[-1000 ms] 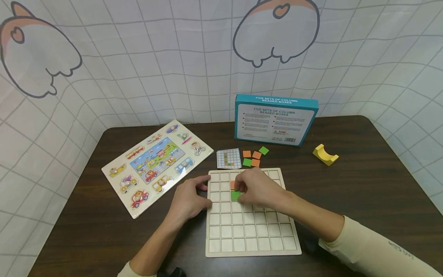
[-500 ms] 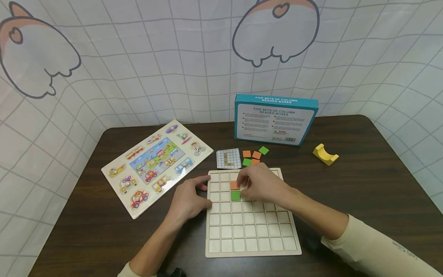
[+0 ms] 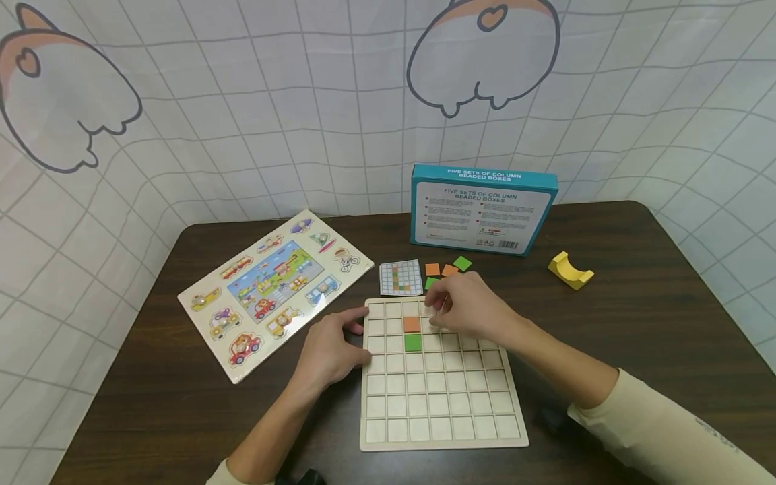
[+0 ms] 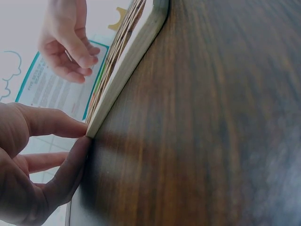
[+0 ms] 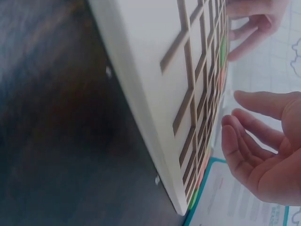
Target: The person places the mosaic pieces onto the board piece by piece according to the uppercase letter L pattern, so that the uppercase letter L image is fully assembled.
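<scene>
A wooden grid board point(image 3: 430, 441) lies flat on the dark table. One orange square tile point(image 3: 411, 325) sits in a cell near its upper left, with a green square tile point(image 3: 413, 343) in the cell directly below. My left hand point(image 3: 327, 351) touches the board's left edge, thumb and index finger spread along it. Over the board's upper part hovers my right hand point(image 3: 467, 308), its fingers loosely bent; in the right wrist view thumb and fingers stand apart with nothing between them. Beyond it lie loose tiles, including an orange one point(image 3: 432, 269) and a green one point(image 3: 463, 263), some partly hidden by the hand.
A pattern card point(image 3: 401, 277) lies behind the board. Further back stands a teal box point(image 3: 483, 215). A vehicle peg puzzle point(image 3: 275, 289) lies to the left, and a yellow curved block point(image 3: 570, 271) to the right. A patterned white curtain point(image 3: 376, 101) closes off the back.
My right hand has drawn away from the green tile, moving up and right toward the loose tiles. Both the orange and green tiles on the board are now uncovered. The left hand stays put.
</scene>
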`<action>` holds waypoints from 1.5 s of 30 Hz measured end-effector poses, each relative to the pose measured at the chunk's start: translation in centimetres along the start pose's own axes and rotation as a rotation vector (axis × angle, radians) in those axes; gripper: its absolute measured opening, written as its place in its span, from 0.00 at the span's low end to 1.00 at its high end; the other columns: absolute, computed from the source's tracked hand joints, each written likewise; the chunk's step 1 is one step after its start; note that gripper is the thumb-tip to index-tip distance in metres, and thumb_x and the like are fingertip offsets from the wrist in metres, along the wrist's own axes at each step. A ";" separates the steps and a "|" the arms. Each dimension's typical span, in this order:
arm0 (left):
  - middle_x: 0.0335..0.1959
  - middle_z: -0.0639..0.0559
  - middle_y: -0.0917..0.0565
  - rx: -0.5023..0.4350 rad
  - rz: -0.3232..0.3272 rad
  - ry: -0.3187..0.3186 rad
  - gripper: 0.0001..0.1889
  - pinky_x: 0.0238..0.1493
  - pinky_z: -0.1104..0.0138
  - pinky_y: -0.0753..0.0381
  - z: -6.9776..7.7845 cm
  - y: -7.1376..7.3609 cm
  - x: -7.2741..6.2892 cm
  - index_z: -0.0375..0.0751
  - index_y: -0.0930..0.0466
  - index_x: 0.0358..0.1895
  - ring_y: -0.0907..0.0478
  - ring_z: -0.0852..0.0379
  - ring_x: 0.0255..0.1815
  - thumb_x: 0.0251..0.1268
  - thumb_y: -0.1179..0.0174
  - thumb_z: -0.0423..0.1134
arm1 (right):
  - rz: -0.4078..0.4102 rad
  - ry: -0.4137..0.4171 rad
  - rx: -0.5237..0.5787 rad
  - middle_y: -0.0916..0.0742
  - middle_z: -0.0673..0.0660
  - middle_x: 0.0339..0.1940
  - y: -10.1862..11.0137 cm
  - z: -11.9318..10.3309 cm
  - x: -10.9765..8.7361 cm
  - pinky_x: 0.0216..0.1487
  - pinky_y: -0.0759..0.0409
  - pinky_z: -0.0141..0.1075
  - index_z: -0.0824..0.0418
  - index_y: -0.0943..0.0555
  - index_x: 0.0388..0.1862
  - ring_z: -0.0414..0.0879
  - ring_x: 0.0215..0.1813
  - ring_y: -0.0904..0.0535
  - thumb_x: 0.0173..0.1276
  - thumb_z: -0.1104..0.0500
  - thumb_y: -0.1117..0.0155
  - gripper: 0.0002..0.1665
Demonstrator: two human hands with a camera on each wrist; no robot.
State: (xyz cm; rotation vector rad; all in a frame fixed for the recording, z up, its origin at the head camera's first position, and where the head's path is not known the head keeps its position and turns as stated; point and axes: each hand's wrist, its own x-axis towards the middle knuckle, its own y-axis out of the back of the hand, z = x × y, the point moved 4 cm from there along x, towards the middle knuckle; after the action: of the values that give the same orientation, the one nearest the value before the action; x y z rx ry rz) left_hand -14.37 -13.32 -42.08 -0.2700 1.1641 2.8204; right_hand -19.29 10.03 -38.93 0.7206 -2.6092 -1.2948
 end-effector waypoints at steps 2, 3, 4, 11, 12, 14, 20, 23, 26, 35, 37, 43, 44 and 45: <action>0.40 0.53 0.14 0.004 0.001 -0.001 0.40 0.31 0.65 0.27 0.0 0.0 0.0 0.48 0.17 0.66 0.24 0.52 0.39 0.38 0.27 0.28 | 0.007 -0.006 0.003 0.13 0.48 0.31 0.3 0.3 0.1 0.43 0.18 0.38 0.60 0.11 0.40 0.42 0.38 0.19 0.60 0.64 0.24 0.09; 0.40 0.53 0.14 0.007 0.002 -0.001 0.41 0.32 0.65 0.27 0.0 0.0 0.0 0.49 0.17 0.66 0.24 0.52 0.39 0.38 0.27 0.28 | 0.013 -0.007 0.003 0.13 0.49 0.31 0.5 0.4 0.2 0.43 0.18 0.38 0.60 0.11 0.40 0.42 0.38 0.19 0.60 0.64 0.24 0.09; 0.40 0.53 0.14 0.009 0.002 -0.002 0.41 0.32 0.65 0.27 0.0 0.0 0.0 0.49 0.17 0.66 0.24 0.52 0.39 0.38 0.27 0.28 | 0.020 -0.009 0.001 0.13 0.49 0.32 0.7 0.6 0.3 0.44 0.18 0.38 0.61 0.11 0.41 0.43 0.38 0.19 0.61 0.64 0.24 0.09; 0.40 0.52 0.14 0.013 0.001 -0.009 0.41 0.31 0.65 0.28 0.0 0.1 0.1 0.48 0.17 0.66 0.24 0.52 0.39 0.38 0.27 0.28 | 0.070 0.005 0.003 0.12 0.52 0.33 1.9 2.2 1.1 0.44 0.18 0.40 0.62 0.11 0.40 0.44 0.37 0.18 0.60 0.66 0.24 0.09; 0.40 0.52 0.14 0.012 0.001 -0.008 0.41 0.31 0.65 0.28 0.0 0.1 0.1 0.48 0.17 0.66 0.24 0.52 0.39 0.37 0.27 0.28 | 0.075 0.003 0.008 0.12 0.52 0.33 2.1 2.4 1.2 0.43 0.18 0.40 0.62 0.11 0.40 0.44 0.36 0.18 0.60 0.66 0.24 0.09; 0.40 0.52 0.14 0.010 0.001 -0.008 0.41 0.31 0.65 0.28 0.0 0.1 0.1 0.48 0.17 0.66 0.24 0.52 0.39 0.37 0.28 0.28 | 0.087 -0.005 0.015 0.12 0.52 0.32 2.3 2.8 1.5 0.42 0.19 0.40 0.62 0.11 0.40 0.44 0.36 0.18 0.60 0.66 0.24 0.09; 0.40 0.52 0.14 0.002 -0.004 0.001 0.41 0.30 0.65 0.27 0.0 0.0 0.1 0.48 0.17 0.67 0.24 0.52 0.38 0.38 0.27 0.27 | 0.111 -0.049 0.020 0.11 0.53 0.33 2.8 3.7 2.3 0.43 0.20 0.40 0.62 0.10 0.41 0.46 0.35 0.17 0.62 0.64 0.25 0.08; 0.40 0.51 0.14 0.002 -0.004 0.001 0.41 0.30 0.65 0.27 -0.1 0.0 0.1 0.48 0.17 0.67 0.24 0.52 0.38 0.38 0.27 0.27 | 0.111 -0.063 0.013 0.10 0.54 0.35 2.9 3.9 2.7 0.44 0.19 0.42 0.62 0.10 0.42 0.46 0.36 0.16 0.63 0.62 0.24 0.08; 0.40 0.52 0.14 0.002 -0.002 -0.002 0.41 0.30 0.65 0.27 -0.1 0.0 0.2 0.48 0.17 0.66 0.24 0.52 0.38 0.38 0.27 0.27 | 0.117 -0.056 0.012 0.10 0.55 0.36 3.0 4.1 3.2 0.45 0.19 0.44 0.62 0.11 0.42 0.46 0.37 0.16 0.63 0.62 0.24 0.09; 0.40 0.52 0.15 0.006 -0.001 0.003 0.41 0.29 0.65 0.27 -0.2 0.0 0.2 0.48 0.17 0.66 0.24 0.52 0.37 0.38 0.26 0.28 | 0.105 -0.059 0.026 0.10 0.56 0.36 2.9 4.6 4.9 0.47 0.19 0.44 0.63 0.11 0.46 0.48 0.40 0.15 0.63 0.68 0.31 0.12; 0.40 0.52 0.15 0.008 -0.002 0.006 0.41 0.29 0.65 0.27 -0.2 0.0 0.2 0.48 0.17 0.66 0.24 0.52 0.37 0.38 0.26 0.28 | 0.102 -0.059 0.028 0.10 0.56 0.37 2.8 4.6 5.1 0.48 0.18 0.45 0.64 0.12 0.46 0.48 0.41 0.15 0.63 0.68 0.31 0.12; 0.40 0.52 0.15 0.006 -0.002 0.002 0.41 0.29 0.65 0.27 -0.2 0.0 0.1 0.47 0.17 0.66 0.24 0.52 0.38 0.38 0.26 0.28 | 0.088 -0.062 0.012 0.11 0.59 0.41 2.7 4.4 5.9 0.50 0.18 0.46 0.63 0.11 0.47 0.50 0.44 0.16 0.64 0.68 0.29 0.12; 0.40 0.52 0.15 0.004 -0.003 0.003 0.41 0.29 0.66 0.27 -0.2 0.0 0.1 0.47 0.17 0.66 0.24 0.52 0.38 0.38 0.26 0.28 | 0.083 -0.062 0.006 0.11 0.59 0.42 2.7 4.4 6.1 0.51 0.18 0.46 0.63 0.11 0.47 0.51 0.45 0.16 0.63 0.68 0.29 0.13; 0.40 0.52 0.15 0.002 -0.003 0.005 0.40 0.29 0.66 0.27 -0.2 0.0 0.1 0.48 0.17 0.66 0.24 0.52 0.38 0.38 0.26 0.28 | 0.078 -0.061 0.000 0.11 0.59 0.43 2.7 4.4 6.2 0.51 0.18 0.46 0.63 0.11 0.47 0.51 0.45 0.16 0.63 0.68 0.28 0.13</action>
State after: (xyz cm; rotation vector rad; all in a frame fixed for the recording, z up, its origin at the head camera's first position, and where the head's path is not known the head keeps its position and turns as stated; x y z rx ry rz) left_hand -14.38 -13.46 -42.29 -0.2778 1.1664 2.8178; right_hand -27.12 11.58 -40.08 0.5823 -2.6562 -1.3144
